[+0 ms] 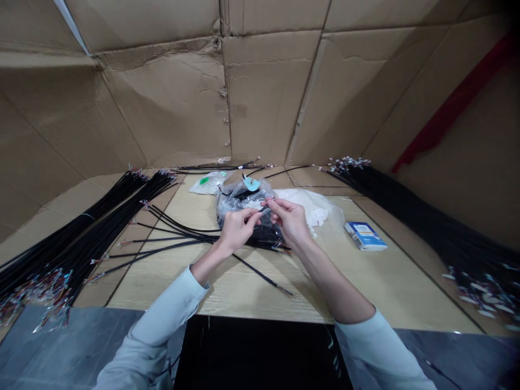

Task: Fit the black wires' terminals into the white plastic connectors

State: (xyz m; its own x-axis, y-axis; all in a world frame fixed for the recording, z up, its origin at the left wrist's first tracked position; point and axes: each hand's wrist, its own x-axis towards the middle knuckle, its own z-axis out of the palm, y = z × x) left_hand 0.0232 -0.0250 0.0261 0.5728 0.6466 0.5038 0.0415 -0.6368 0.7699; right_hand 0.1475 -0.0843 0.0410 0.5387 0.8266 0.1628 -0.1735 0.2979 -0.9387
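Above the middle of the table, my left hand pinches a short visible stretch of black cable. My right hand is closed at the cable's end, fingertips pressed together close to the left ones. Fine detail at that end is too small to make out. Just behind both hands sits a clear plastic bag with dark contents, a light blue tag on top. Several loose black cables with stripped, coloured wire ends fan out left of my hands, some passing beneath them.
Thick bundles of black cables lie at the left and right. A blue and white box stands right of my hands. White bags and small white pieces lie behind. Cardboard walls enclose the back.
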